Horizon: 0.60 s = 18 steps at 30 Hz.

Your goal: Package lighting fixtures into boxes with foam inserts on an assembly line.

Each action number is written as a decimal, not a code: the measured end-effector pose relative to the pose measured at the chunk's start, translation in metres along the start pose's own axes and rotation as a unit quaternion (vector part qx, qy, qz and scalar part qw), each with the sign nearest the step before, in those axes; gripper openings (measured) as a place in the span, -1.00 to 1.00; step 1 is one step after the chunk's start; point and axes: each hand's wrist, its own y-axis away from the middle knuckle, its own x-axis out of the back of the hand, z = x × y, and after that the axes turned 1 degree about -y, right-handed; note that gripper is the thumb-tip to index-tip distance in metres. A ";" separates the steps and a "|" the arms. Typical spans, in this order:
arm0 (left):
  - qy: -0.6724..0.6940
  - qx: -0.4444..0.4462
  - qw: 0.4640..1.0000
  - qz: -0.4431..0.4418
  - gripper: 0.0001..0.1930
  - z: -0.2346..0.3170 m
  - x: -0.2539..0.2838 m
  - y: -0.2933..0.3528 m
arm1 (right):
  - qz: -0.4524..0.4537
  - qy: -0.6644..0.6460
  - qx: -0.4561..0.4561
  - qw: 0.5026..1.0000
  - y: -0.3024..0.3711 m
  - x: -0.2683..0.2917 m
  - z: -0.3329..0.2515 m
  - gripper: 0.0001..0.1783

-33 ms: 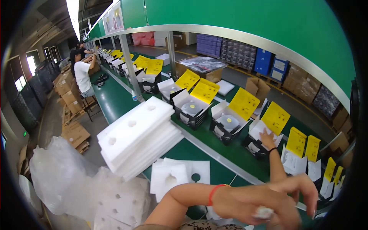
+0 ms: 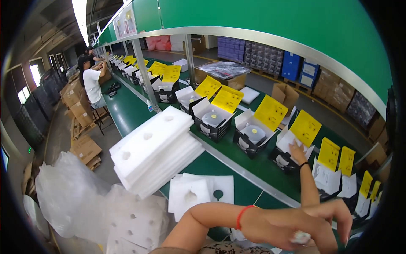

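My right hand [image 2: 298,153], with a black band at the wrist, lies fingers apart on a white foam sheet [image 2: 289,140] inside an open black box [image 2: 285,161] with a raised yellow lid flap. My left hand [image 2: 292,228], a red cord at its wrist, crosses in front of my right forearm. Its fingers are bent and partly blurred around a small white piece [image 2: 301,238], perhaps foam. Left of that box, another open box [image 2: 249,142] shows a clear round-topped item with a yellow dot. Near my left forearm lie cut foam sheets [image 2: 189,197] with holes.
A tall stack of white foam sheets [image 2: 152,148] sits at the left on the green bench [image 2: 127,112]. Clear plastic bags [image 2: 63,194] bulge beside it. More yellow-flapped boxes line the conveyor. A metal post [image 2: 144,72] rises from the bench; a co-worker [image 2: 91,82] works far left.
The picture has shifted slightly, so the boxes and foam appear a little further right. Both hands keep nearly the same places.
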 end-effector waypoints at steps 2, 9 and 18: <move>0.073 0.048 0.996 -0.024 -0.58 -0.024 -0.020 0.004 | 0.206 -0.147 0.129 0.959 -0.002 -0.010 0.037 -0.49; 0.103 0.351 0.929 -0.061 -0.74 -0.035 -0.055 0.110 | -0.304 -0.182 0.521 0.777 0.167 -0.001 -0.085 -0.42; -0.719 0.506 0.292 0.378 -0.46 0.122 -0.038 0.315 | -0.482 -0.023 0.561 0.672 0.219 -0.074 -0.110 -0.29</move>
